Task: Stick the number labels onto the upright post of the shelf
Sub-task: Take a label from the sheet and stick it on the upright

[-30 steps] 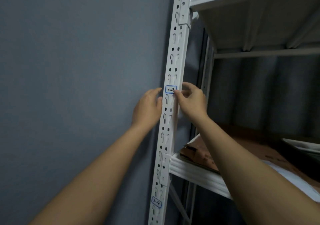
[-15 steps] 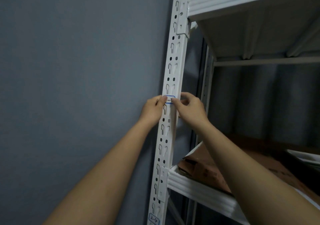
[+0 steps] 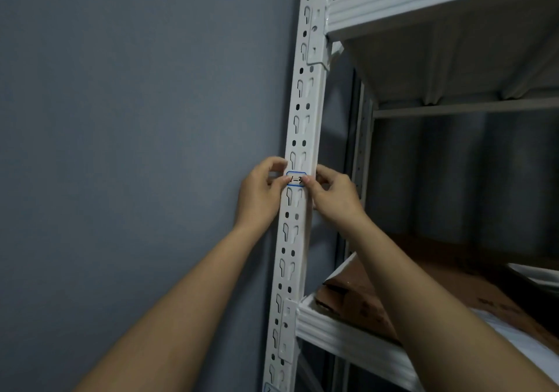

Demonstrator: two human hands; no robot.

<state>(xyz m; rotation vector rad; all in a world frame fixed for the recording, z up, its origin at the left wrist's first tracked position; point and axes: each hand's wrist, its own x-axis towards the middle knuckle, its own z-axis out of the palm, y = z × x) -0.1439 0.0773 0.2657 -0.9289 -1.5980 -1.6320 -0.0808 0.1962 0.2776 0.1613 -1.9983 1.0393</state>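
Now we are pressing the label (image 3: pixel 295 179) flat on the post (image 3: pixel 305 125), roughly midway between the upper shelf (image 3: pixel 423 4) and the lower shelf (image 3: pixel 348 337). Risks first: the label is sitting over a stretch of post with slots and holes, so its corners are probably bridging gaps and may lift if we are not rubbing them down. Uneven thumb pressure could skew it or trap a crease. Its right end is hidden under a thumb, so we cannot tell whether that edge is seated.

Pose: both forearms are reaching up and inward toward the post. The left hand (image 3: pixel 260 192) is coming in from the wall (image 3: pixel 136 134) side of the post, fingers curled, thumb tip pressing the label's left end. The right hand (image 3: pixel 332 193) is coming from the shelf side, fingers curled, thumb on the label's right end. Both are touching the label, nothing else held that we can see. A cardboard box (image 3: pixel 357 295) is lying on the lower shelf, right of the post.
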